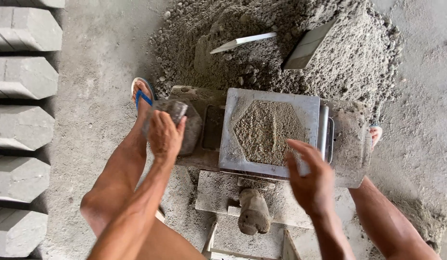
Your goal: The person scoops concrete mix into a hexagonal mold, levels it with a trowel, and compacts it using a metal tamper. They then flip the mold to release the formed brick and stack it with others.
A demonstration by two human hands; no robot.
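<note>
Now left hand [164,135] is closed around a grey, rough block [173,111] beside the mould | right hand [307,175] is open, empty, fingers spread over the square metal mould [233,144] | its hexagonal hollow holds coarse damp sand mix [266,130] | loose gravelly heap [281,43] lies behind.

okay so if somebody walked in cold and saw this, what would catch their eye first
Probably the square metal mould at centre, its hexagonal hollow packed with damp grey mix, with the right hand hovering over its near edge. Left of it, the left hand grips a grey block. Behind lies a heap of mix; finished pavers line the left edge.
</note>
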